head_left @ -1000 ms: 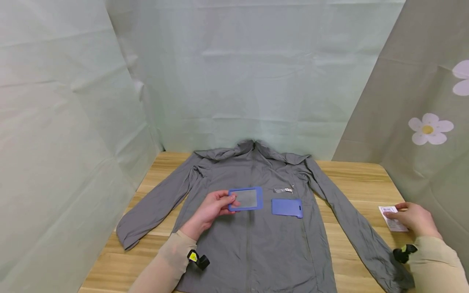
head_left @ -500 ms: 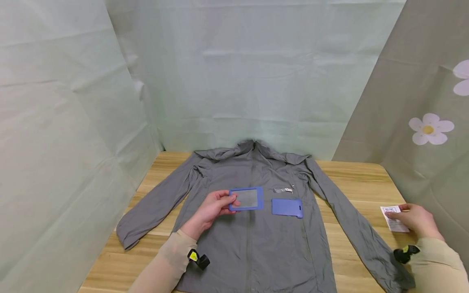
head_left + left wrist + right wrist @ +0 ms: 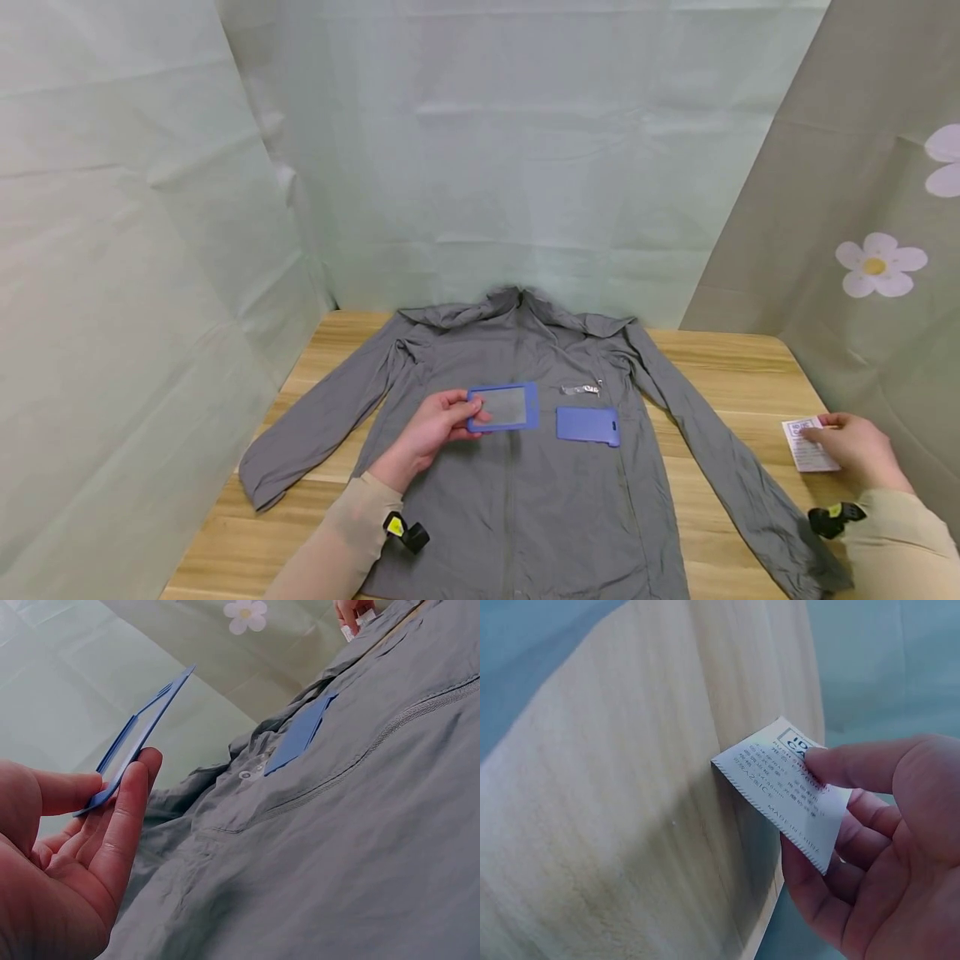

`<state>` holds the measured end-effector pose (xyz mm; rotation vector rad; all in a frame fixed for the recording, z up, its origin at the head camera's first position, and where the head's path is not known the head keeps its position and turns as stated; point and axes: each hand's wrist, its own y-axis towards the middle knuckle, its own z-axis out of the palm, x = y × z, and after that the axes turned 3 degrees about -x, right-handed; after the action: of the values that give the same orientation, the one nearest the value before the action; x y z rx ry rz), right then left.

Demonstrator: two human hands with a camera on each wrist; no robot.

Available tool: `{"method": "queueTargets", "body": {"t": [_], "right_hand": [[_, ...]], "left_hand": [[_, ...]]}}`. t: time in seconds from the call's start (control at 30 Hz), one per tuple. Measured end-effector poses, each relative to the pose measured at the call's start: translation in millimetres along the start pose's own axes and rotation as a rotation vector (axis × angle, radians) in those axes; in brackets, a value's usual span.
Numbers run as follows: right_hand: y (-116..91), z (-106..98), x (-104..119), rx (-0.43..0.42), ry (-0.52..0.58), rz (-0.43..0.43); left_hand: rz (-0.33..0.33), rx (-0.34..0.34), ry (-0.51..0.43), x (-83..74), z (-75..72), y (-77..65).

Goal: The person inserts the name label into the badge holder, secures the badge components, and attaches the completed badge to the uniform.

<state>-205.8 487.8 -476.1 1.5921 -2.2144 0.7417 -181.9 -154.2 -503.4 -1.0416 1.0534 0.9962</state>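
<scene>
My left hand [image 3: 435,425] pinches one end of a blue badge holder frame [image 3: 531,406] with a clear window, held above the grey jacket [image 3: 465,517]. In the left wrist view the thumb and fingers grip the frame [image 3: 166,709] at its lower end, and it tilts upward. At the far right, my right hand [image 3: 862,450] holds a white printed paper card [image 3: 802,437] between thumb and fingers. The right wrist view shows the card [image 3: 772,791] raised over the wood, with "ID" lettering partly under the thumb. A blue badge cover [image 3: 587,425] lies flat on the jacket's chest.
The jacket is spread on a wooden table [image 3: 720,367], its sleeves reaching out to both sides. A small metal clip with a clear strap [image 3: 581,389] lies above the blue cover. Pale cloth walls [image 3: 525,167] stand behind and at both sides.
My right hand has shifted slightly right with the paper card, and the card's printed face has tilted a little. The left hand and the badge frame stay practically in place.
</scene>
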Motion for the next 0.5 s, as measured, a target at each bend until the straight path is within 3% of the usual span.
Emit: {"method": "queueTargets", "body": {"t": [0.5], "right_hand": [[1.7, 6.0, 7.8, 0.044, 0.065, 0.01]], "left_hand": [[0.0, -0.008, 0.001, -0.8, -2.2, 1.1]]}}
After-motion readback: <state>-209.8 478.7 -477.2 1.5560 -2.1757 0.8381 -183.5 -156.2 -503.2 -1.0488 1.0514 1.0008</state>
